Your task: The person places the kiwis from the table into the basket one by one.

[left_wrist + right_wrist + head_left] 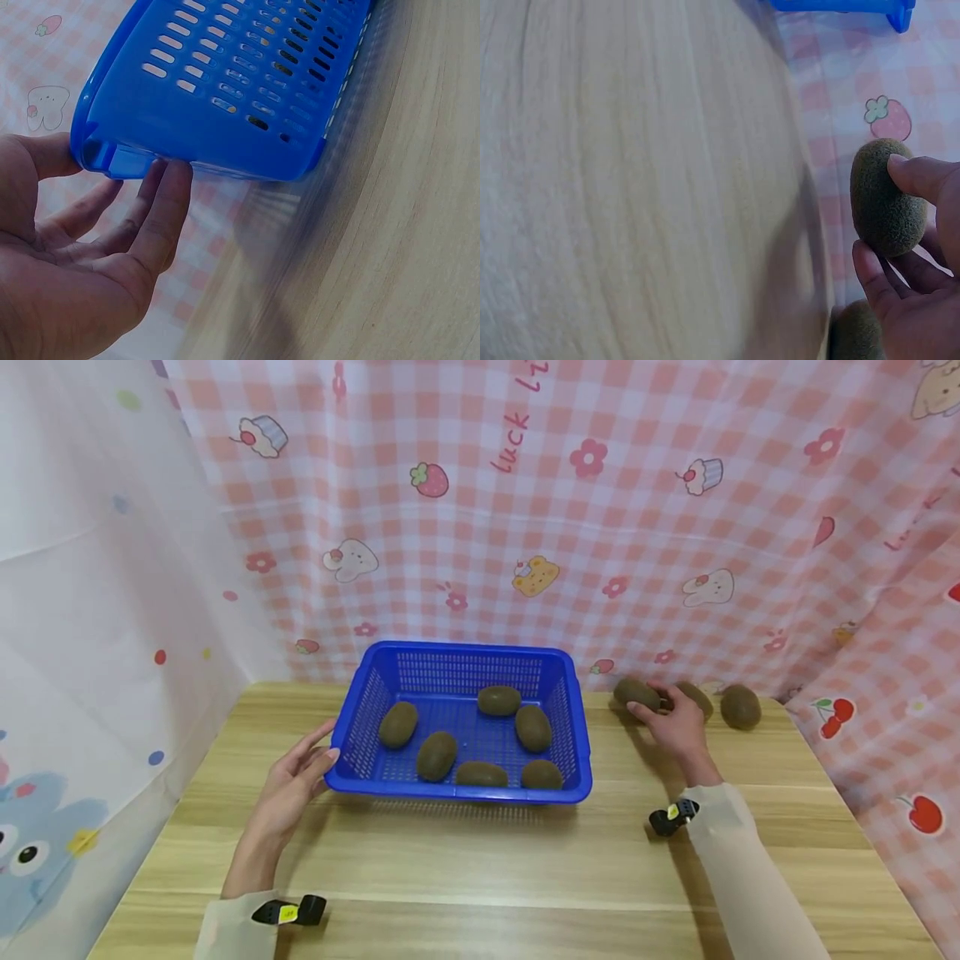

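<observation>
Kiwifruit (636, 692), brown and oval, is pinched between the thumb and fingers of the right hand (681, 728), right of centre in the head view. Left of centre, the rim of a blue basket (457, 791) is gripped at its left end by the left hand (296, 772). The two hands are held well apart. Six more kiwifruits (437, 756) are contained in the basket, mid-frame, while two loose kiwifruits (741, 707) are seen on the table (450, 877) toward the right. Pink checked cloth (480, 527) is hung across the upper frame.
</observation>
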The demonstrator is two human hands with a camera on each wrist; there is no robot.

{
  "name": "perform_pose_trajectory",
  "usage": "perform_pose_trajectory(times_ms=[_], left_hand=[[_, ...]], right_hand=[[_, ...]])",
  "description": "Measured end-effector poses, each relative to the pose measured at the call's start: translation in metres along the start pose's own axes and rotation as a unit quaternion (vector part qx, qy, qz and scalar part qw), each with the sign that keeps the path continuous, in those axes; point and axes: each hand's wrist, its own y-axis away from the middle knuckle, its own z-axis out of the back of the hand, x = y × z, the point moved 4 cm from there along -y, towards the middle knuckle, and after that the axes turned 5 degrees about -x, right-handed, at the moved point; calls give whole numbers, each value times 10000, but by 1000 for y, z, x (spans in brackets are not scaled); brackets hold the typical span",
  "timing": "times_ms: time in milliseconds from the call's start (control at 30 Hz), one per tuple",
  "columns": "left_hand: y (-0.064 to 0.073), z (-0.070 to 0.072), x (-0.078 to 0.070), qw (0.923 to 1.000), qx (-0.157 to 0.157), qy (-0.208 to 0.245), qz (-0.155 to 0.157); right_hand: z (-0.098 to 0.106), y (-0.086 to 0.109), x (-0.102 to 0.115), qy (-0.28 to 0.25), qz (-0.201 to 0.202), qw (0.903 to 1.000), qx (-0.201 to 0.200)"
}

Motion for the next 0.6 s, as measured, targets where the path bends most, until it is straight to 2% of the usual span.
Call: perform_pose_trajectory(times_ms=[600], left_hand=[[0,0,-1,10000,-16,-31,17]], right_hand=[[6,12,32,-191,495,9984,-177]])
